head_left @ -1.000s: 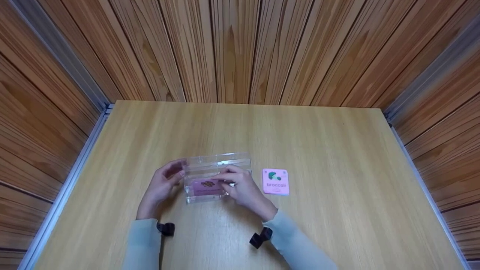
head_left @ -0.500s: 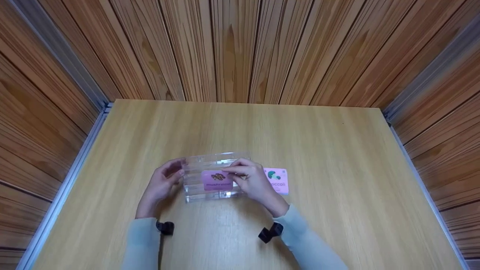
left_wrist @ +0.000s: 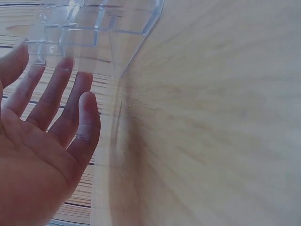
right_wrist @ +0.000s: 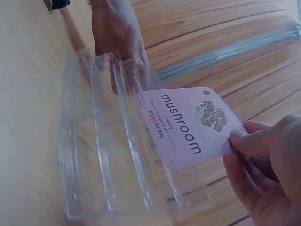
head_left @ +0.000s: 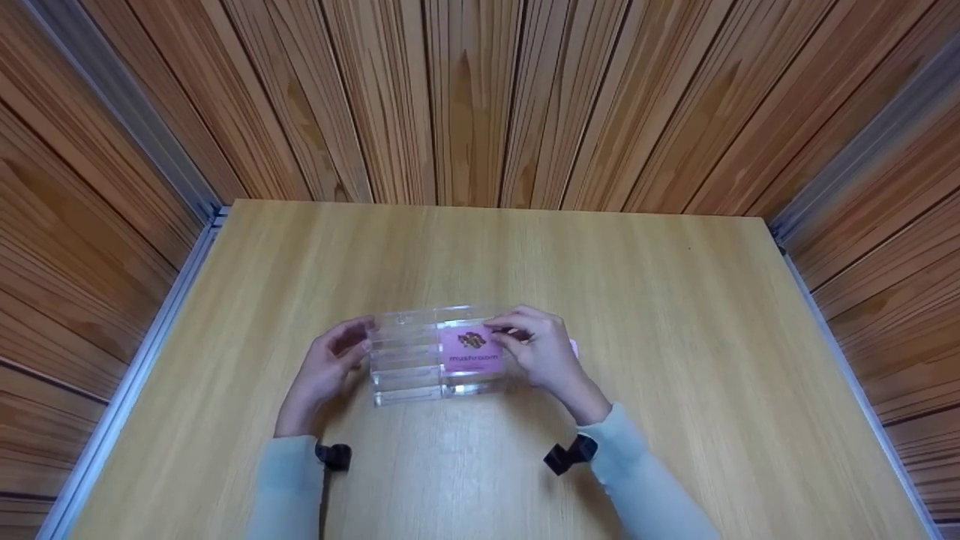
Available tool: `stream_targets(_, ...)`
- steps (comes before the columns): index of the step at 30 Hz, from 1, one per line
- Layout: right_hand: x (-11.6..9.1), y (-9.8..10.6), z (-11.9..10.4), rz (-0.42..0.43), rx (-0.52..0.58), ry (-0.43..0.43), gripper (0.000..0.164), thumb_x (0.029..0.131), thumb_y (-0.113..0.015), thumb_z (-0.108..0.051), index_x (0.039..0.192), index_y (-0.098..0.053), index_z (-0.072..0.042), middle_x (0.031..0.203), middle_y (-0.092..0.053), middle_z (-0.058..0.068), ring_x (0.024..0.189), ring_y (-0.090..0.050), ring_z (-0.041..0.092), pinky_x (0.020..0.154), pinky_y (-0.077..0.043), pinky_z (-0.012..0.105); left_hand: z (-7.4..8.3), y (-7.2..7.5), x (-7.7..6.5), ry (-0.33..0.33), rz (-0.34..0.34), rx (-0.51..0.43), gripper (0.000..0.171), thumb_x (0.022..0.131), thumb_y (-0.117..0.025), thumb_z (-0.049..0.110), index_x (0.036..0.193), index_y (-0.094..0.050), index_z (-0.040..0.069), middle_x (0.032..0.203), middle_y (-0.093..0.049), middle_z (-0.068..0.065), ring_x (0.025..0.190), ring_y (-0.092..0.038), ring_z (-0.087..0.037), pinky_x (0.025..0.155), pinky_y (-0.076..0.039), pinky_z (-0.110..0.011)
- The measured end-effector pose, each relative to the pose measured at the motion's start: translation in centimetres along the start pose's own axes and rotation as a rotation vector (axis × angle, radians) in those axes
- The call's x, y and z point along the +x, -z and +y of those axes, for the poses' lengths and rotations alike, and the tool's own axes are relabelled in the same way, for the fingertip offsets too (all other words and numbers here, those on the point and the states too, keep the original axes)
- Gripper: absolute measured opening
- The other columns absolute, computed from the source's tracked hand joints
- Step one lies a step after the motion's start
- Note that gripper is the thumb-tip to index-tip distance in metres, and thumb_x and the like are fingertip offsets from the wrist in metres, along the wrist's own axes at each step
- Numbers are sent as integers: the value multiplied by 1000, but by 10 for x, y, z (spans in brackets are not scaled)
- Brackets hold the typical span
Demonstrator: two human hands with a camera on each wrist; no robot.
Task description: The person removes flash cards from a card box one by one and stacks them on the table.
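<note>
My right hand [head_left: 536, 345] pinches the right edge of a pink mushroom card [head_left: 471, 361] between thumb and fingers. Lettering and a mushroom picture face up on the card, which is tilted over the right half of a clear plastic rack [head_left: 405, 361] with stepped rows. In the right wrist view, the card [right_wrist: 181, 129] overlaps the upper rows of the rack. At the rack's left side, my left hand [head_left: 330, 367] touches its edge with thumb and fingertips, the fingers spread and only slightly bent. Its little finger [left_wrist: 88, 113] stands off the rack in the left wrist view.
Just a pink sliver of another card [head_left: 574, 348] shows on the table, beyond my right hand, which hides the rest. The wooden table [head_left: 675, 315] is enclosed by plank-patterned walls [head_left: 480, 105] at the back and sides.
My right hand has carried the mushroom card rightward and slightly up, from the rack's left half to its right half, and now covers most of the broccoli card. Left hand and rack hold still.
</note>
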State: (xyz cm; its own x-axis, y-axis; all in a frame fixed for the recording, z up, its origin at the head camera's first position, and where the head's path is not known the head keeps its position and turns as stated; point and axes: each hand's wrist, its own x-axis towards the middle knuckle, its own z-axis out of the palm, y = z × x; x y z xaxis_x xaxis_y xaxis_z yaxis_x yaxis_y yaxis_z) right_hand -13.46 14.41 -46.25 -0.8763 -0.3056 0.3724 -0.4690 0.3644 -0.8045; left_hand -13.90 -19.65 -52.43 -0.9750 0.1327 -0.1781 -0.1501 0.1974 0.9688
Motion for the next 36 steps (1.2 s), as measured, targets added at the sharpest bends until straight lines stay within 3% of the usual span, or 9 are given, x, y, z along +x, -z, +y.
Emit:
stream_targets(5, 0, 12, 7, 57, 1, -21, 24, 83, -75, 7, 102, -78, -7, 97, -72, -2, 86, -69, 14, 73, -58, 27, 1, 1, -1, 9, -3, -16, 42, 101, -61, 18, 142, -52, 13, 137, -53, -10, 121, -49, -27, 97, -44, -52)
stream_targets(12, -2, 29, 18, 100, 8, -71, 22, 84, -74, 7, 100, -79, -7, 94, -71, -2, 79, -70, 18, 62, -57, 25, 0, -2, -1, -41, 25, 15, 41, 99, -63, 21, 139, -56, 13, 134, -57, -10, 122, -52, -28, 89, -49, -45)
stream_targets(18, -7, 46, 32, 146, 17, -124, 19, 83, -75, 8, 98, -79, -5, 93, -72, 3, 86, -69, 20, 73, -58, 27, -1, -2, 1, -32, 32, 28, 41, 99, -63, 21, 139, -56, 14, 133, -58, -8, 122, -53, -27, 87, -50, -44)
stream_targets(26, -16, 68, 53, 155, 14, -266, 21, 85, -73, 7, 102, -78, -5, 97, -72, 7, 89, -67, 22, 74, -56, 25, -2, -1, 0, -7, 22, 17, 41, 100, -62, 24, 140, -56, 16, 134, -57, -7, 121, -53, -26, 89, -49, -43)
stream_targets(33, -26, 77, 74, 101, 11, -359, 23, 86, -70, 9, 106, -76, -1, 101, -72, 13, 94, -67, 26, 79, -55, 24, 34, -5, -16, 22, 1, 16, 40, 101, -60, 15, 140, -54, 10, 134, -56, -11, 122, -52, -29, 94, -47, -46)
stream_targets(36, -28, 79, 84, 73, 1, -390, 23, 87, -69, 9, 107, -75, -1, 102, -72, 15, 95, -67, 28, 80, -54, 23, 30, -5, -14, 20, 3, 27, 40, 101, -59, 15, 141, -54, 10, 135, -56, -11, 123, -51, -29, 94, -47, -46)
